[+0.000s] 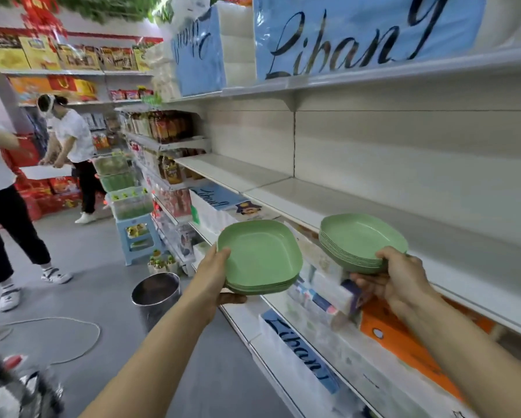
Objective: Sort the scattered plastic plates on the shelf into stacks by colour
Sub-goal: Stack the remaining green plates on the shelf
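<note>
So I've got a stack of green plates [260, 260] in my left hand [215, 274] and another green stack [358, 241] in my right hand [402, 277], each grip pinching a rim, thumb on top. Both are just in front of the bare shelf [328, 200]. Next up I reckon: merge them and set them down there. Glossy, squarish, nested tight.

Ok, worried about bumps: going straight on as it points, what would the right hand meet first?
Likely the bare white shelf, beyond the green plate stack the right hand grips; nothing else shows between, though depth is unclear.
</note>
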